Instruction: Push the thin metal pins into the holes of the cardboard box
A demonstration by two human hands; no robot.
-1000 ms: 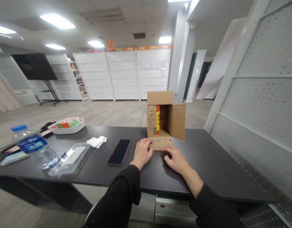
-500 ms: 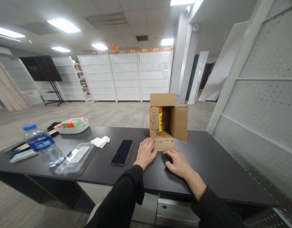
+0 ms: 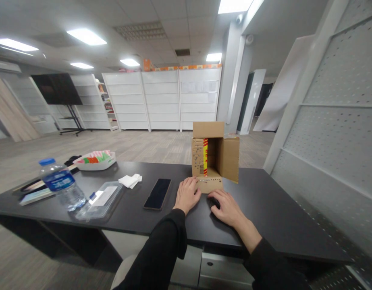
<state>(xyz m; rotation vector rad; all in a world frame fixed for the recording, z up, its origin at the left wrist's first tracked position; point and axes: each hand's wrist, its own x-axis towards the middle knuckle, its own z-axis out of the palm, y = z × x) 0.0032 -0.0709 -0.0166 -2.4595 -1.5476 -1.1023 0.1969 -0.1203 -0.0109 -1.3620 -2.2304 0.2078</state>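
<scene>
- Right hand (image 3: 226,206) first: palm down, fingers and thumb curled around a small dark object (image 3: 215,202). Mostly covered, so its kind is hard to call. If that grip is shallow, and its firmness cannot be judged here, the piece could slip onto the table (image 3: 249,225).
- Over to the left hand (image 3: 187,194): palm down, fingers loosely bent, thumb apart, nothing visible in it. The fingertips are right at the left corner of the lower flap (image 3: 210,187); whether they press on it is hidden. A careless push there could crease the flap or skew the box.
- Just beyond stands the cardboard box (image 3: 198,159), upright, mouth towards the person. Light card, so a knock could slide it. The side flap (image 3: 231,159) juts out to the right, ready to be snagged by a forearm reaching past.
- Left of the hands, the phone (image 3: 157,194) lies flat; a wide sweep of the left sleeve (image 3: 169,231) might shove it.
- Farther out, the water bottle (image 3: 60,181) is well apart, at little risk.
</scene>
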